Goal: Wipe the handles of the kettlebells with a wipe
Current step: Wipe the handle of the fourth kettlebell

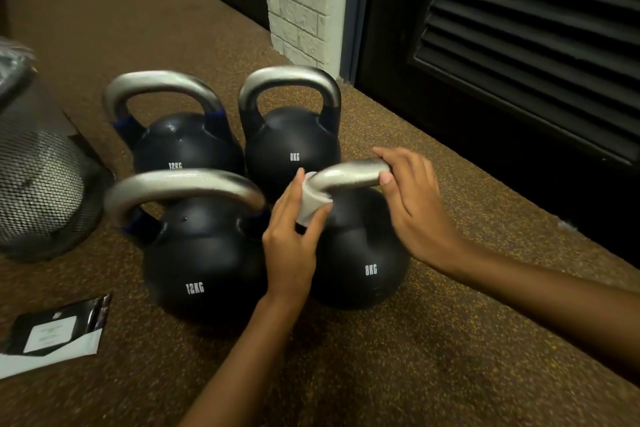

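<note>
Several black kettlebells with silver handles stand close together on the brown floor. The near right one, marked 8KG (363,253), has its handle (349,177) gripped at the right end by my right hand (412,198). My left hand (294,239) presses a white wipe (313,205) around the left leg of that same handle. To its left stands a 12KG kettlebell (201,260). Behind are another 12KG (187,146) and another 8KG (294,142), both untouched.
A metal mesh bin (41,177) with a plastic liner stands at the left. A torn dark wipe packet (55,333) lies on the floor at the near left. A white brick pillar (301,1) and dark louvered doors (519,46) run along the right.
</note>
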A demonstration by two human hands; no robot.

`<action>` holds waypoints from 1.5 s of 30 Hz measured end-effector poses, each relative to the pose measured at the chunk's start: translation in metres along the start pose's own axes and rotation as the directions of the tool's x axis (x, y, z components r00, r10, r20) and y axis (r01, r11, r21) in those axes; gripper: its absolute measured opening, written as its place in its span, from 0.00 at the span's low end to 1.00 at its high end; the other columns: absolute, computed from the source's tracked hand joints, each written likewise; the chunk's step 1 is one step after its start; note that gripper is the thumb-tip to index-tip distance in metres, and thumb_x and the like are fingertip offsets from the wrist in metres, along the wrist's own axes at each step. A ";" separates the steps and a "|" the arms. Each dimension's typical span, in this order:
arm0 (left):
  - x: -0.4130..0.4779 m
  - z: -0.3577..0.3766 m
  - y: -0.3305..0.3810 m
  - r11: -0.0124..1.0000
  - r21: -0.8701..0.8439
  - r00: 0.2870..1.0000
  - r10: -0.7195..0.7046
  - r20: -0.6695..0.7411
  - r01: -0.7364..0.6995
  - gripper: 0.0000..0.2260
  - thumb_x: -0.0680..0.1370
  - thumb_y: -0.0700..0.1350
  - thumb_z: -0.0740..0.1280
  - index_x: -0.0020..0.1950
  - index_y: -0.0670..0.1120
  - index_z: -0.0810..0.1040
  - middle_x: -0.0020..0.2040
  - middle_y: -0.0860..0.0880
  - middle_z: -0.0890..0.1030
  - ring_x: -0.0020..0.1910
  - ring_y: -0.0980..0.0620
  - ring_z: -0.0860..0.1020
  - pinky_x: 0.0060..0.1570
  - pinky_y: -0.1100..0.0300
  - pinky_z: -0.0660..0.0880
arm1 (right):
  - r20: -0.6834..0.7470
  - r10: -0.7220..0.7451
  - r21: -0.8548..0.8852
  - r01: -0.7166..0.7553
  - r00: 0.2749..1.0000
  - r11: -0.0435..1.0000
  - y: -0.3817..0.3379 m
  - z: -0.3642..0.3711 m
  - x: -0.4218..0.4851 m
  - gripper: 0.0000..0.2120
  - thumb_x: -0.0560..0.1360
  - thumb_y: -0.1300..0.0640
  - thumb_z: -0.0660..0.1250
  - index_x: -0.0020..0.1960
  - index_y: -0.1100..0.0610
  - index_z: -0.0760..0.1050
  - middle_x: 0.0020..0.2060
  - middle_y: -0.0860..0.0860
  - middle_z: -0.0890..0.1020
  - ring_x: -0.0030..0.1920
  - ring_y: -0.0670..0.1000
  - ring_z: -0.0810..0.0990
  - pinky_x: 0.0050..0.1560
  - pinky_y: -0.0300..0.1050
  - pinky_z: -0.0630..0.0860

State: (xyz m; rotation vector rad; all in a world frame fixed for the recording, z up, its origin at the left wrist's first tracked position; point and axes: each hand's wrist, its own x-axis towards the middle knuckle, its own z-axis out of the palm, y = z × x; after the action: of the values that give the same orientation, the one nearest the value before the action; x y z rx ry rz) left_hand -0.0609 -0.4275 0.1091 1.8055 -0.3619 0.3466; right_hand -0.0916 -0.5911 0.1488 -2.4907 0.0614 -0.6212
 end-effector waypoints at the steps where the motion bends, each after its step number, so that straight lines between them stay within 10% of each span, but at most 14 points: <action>1: 0.006 -0.001 0.005 1.000 0.022 0.998 0.012 0.057 -0.014 0.26 0.75 0.50 0.67 0.72 0.48 0.65 0.65 0.54 0.72 0.64 0.60 0.70 0.63 0.75 0.62 | -0.006 -0.003 -0.004 0.003 1.000 1.000 0.000 0.001 0.000 0.21 0.80 0.48 0.46 0.69 0.51 0.65 0.61 0.50 0.69 0.64 0.47 0.62 0.67 0.51 0.61; 5: 0.034 -0.008 0.024 0.994 -0.051 0.958 -0.082 0.276 0.099 0.24 0.77 0.63 0.52 0.65 0.52 0.74 0.57 0.58 0.77 0.56 0.68 0.73 0.58 0.75 0.65 | -0.020 -0.003 -0.011 0.003 1.000 1.000 0.001 0.003 0.000 0.20 0.80 0.48 0.47 0.68 0.51 0.65 0.61 0.50 0.69 0.63 0.46 0.62 0.66 0.52 0.62; 13: 0.058 -0.009 0.016 0.869 0.065 0.812 -0.483 0.326 0.491 0.19 0.81 0.50 0.53 0.36 0.52 0.78 0.37 0.51 0.79 0.40 0.54 0.76 0.44 0.63 0.70 | -0.028 -0.019 -0.009 0.019 0.999 1.000 0.001 0.002 -0.001 0.21 0.80 0.47 0.46 0.68 0.52 0.65 0.60 0.49 0.69 0.62 0.43 0.61 0.66 0.51 0.62; 21: 0.073 0.000 0.059 0.887 0.455 0.853 -0.293 0.432 0.074 0.21 0.83 0.50 0.47 0.59 0.38 0.73 0.56 0.38 0.77 0.58 0.39 0.74 0.55 0.51 0.68 | -0.006 -0.020 -0.041 0.019 1.000 0.999 0.002 0.000 0.000 0.21 0.80 0.46 0.45 0.68 0.51 0.65 0.61 0.49 0.69 0.63 0.45 0.62 0.65 0.47 0.61; 29: 0.057 -0.017 0.024 0.920 0.115 0.830 -0.389 0.399 0.375 0.18 0.82 0.52 0.51 0.48 0.48 0.79 0.50 0.45 0.82 0.54 0.49 0.77 0.55 0.57 0.69 | 0.013 -0.011 -0.041 0.011 1.000 0.999 0.002 -0.001 0.000 0.20 0.80 0.48 0.46 0.68 0.51 0.65 0.61 0.49 0.69 0.63 0.46 0.63 0.66 0.49 0.62; 33: 0.078 -0.011 0.045 0.891 0.441 0.775 -0.353 0.524 0.107 0.15 0.81 0.48 0.52 0.55 0.41 0.74 0.57 0.38 0.77 0.57 0.41 0.73 0.56 0.52 0.67 | 0.015 -0.007 -0.027 0.008 1.000 1.000 0.001 -0.001 0.000 0.19 0.80 0.49 0.48 0.68 0.51 0.65 0.61 0.49 0.69 0.64 0.45 0.62 0.67 0.50 0.62; 38: 0.063 0.010 0.063 0.598 0.672 0.840 0.005 0.542 -0.437 0.17 0.81 0.45 0.53 0.68 0.40 0.64 0.59 0.42 0.75 0.55 0.42 0.75 0.49 0.51 0.70 | 0.000 -0.024 -0.029 0.024 1.000 0.999 0.001 0.000 0.000 0.20 0.80 0.48 0.46 0.68 0.51 0.65 0.61 0.49 0.69 0.63 0.45 0.63 0.65 0.51 0.63; 45: 0.017 -0.004 0.012 0.884 0.263 0.917 0.337 0.214 -0.386 0.18 0.81 0.46 0.54 0.70 0.43 0.68 0.65 0.46 0.73 0.66 0.56 0.67 0.69 0.61 0.60 | 0.006 -0.005 -0.045 0.005 1.000 0.999 0.001 -0.001 0.000 0.20 0.80 0.48 0.46 0.69 0.51 0.65 0.61 0.50 0.69 0.64 0.46 0.63 0.66 0.50 0.62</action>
State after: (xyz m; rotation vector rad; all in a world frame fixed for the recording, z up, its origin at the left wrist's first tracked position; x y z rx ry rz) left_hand -0.0508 -0.4276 0.1282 2.0703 -0.8074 0.5408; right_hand -0.0919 -0.5922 0.1488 -2.5373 0.0674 -0.6211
